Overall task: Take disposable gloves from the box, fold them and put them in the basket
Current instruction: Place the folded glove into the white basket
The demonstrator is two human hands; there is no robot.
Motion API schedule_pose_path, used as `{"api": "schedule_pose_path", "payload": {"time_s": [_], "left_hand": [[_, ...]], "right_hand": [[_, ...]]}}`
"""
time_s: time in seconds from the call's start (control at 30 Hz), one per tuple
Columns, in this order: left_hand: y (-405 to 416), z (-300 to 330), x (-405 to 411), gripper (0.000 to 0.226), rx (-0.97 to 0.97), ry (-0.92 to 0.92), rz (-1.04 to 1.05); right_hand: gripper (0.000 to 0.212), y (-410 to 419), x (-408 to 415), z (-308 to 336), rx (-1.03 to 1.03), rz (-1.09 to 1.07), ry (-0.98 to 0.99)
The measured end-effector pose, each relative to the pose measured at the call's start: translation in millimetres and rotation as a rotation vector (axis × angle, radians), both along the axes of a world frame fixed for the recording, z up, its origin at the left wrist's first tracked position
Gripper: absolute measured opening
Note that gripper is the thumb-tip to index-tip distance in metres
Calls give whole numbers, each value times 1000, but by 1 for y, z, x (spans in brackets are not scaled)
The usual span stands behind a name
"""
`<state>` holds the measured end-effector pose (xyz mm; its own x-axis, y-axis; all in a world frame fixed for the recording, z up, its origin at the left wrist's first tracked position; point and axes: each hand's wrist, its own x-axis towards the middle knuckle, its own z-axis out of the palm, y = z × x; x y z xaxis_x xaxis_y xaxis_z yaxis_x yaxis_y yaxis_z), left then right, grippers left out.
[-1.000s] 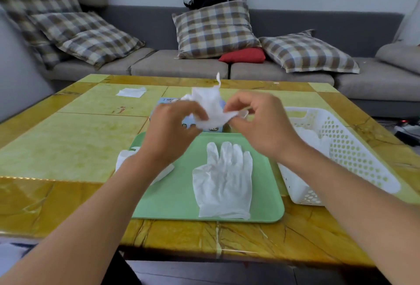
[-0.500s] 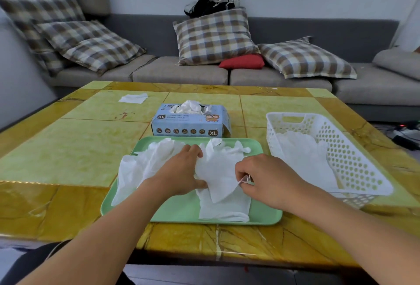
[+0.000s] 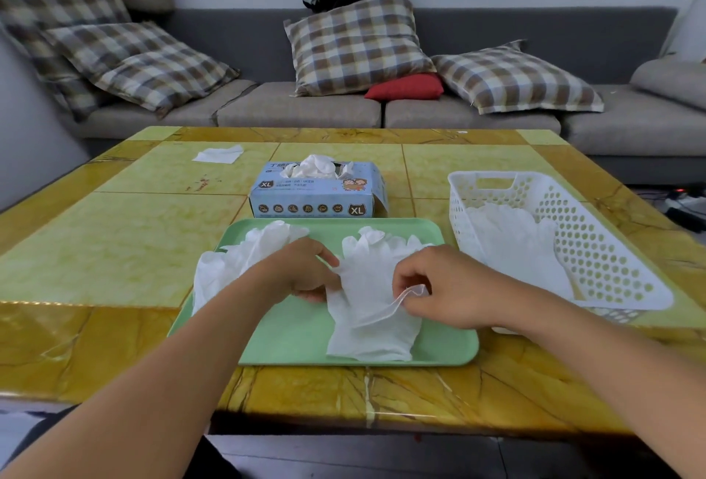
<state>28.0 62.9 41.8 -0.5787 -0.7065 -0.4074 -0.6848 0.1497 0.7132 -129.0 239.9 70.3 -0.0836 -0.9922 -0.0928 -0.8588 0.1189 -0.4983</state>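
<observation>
1. Two hands are engaged on one glove (image 3: pixel 368 287) over the green tray (image 3: pixel 290 341): its cuff edge is pinched by the right hand (image 3: pixel 439 287), and its opposite side is gripped between thumb and curled fingers of the left hand (image 3: pixel 301 272).
2. Another glove (image 3: pixel 372 341) is seen lying flat on the tray beneath the held one, and a crumpled one (image 3: pixel 244 253) is lying just left of the left hand.
3. Beyond the hands the box (image 3: pixel 317 196) is placed, with gloves showing at its opening; to the right of the right hand the basket (image 3: pixel 596 245) is set, with gloves already in it.
4. The step in hand is judged to be spreading the glove flat for folding. Next, it probably needs to be laid down smooth and doubled over.
5. Compared with a second ago, the glove has been brought down from in front of the box to the tray, and the hands have been lowered with it.
</observation>
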Motion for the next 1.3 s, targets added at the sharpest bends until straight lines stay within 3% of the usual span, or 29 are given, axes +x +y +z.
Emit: {"api": "schedule_pose_path", "payload": {"time_s": [0.17,0.3,0.37,0.5,0.6,0.7,0.77,0.83,0.93,1.07,1.2,1.3], "left_hand": [[-4,4,3,13,228,51,128],[-2,1,4,14,266,48,177],[-2,0,5,21,244,43,212],[-4,0,8,32,193,14,245],[-6,-1,11,34,109,-38,194],[-7,4,14,26,60,-37,103],[-9,7,15,13,35,-7,41],[-12,5,16,22,7,11,-12],[-18,-2,15,40,-34,19,-70],[-22,-5,11,33,-78,50,-69],[-21,-13,10,9,-136,108,13],[-25,-17,7,11,-151,128,86]], "right_hand": [[16,-5,5,-3,154,-14,-194],[20,-10,13,-12,82,-116,-272],[22,-9,15,-16,79,-143,-253],[16,-4,16,-19,219,13,-118],[14,-2,18,-22,202,61,-54],[4,0,19,-17,169,95,-23],[10,2,17,-7,202,107,-18],[16,0,16,4,160,44,-117],[25,-24,23,7,-79,-167,-330],[56,-72,43,-19,-22,-263,-23],[27,-94,41,-39,-55,-318,9],[31,-92,35,-38,-153,-326,-68]]}}
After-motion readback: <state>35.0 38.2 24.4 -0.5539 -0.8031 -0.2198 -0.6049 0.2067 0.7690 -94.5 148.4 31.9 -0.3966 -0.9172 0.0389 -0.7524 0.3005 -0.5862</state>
